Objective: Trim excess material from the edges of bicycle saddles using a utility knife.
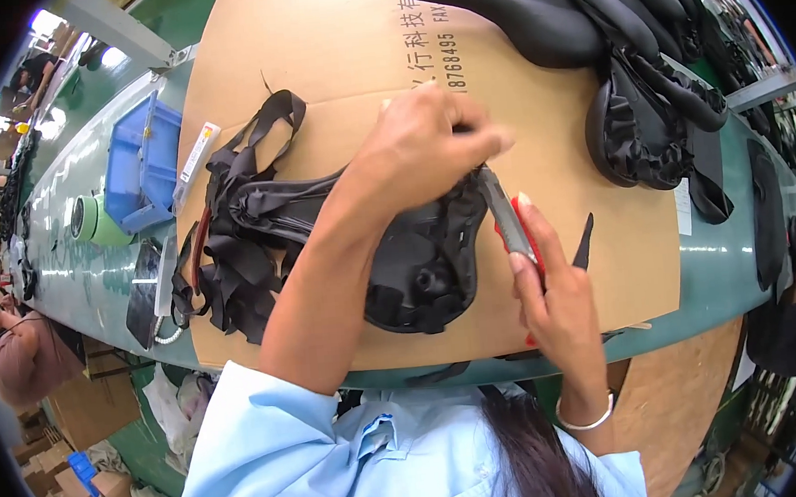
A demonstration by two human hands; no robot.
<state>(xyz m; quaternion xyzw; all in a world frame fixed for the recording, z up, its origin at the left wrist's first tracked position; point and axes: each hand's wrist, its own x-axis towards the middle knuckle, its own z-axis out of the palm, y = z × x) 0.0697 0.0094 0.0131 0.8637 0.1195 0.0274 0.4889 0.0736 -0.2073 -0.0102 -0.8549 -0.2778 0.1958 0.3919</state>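
A black bicycle saddle (428, 274) lies with its hollow underside up on the cardboard sheet, part of it hidden beneath my left forearm. My left hand (431, 138) is closed at the saddle's far right edge, its fingers bent in a pinch; what they grip is hidden. In my right hand (556, 297) is a red utility knife (511, 226), its blade extended toward the saddle rim just below my left hand. Black fabric strips (241, 270) are heaped at the saddle's left end. A narrow black scrap (583, 241) lies right of my right hand.
Several finished-looking black saddles (529, 18) are piled at the far right of the cardboard (325, 39). Left of it on the green table stand a blue bin (143, 161), a light green roll-shaped object (97, 221) and a phone-like dark slab (144, 287). Another person (33, 357) sits at the left.
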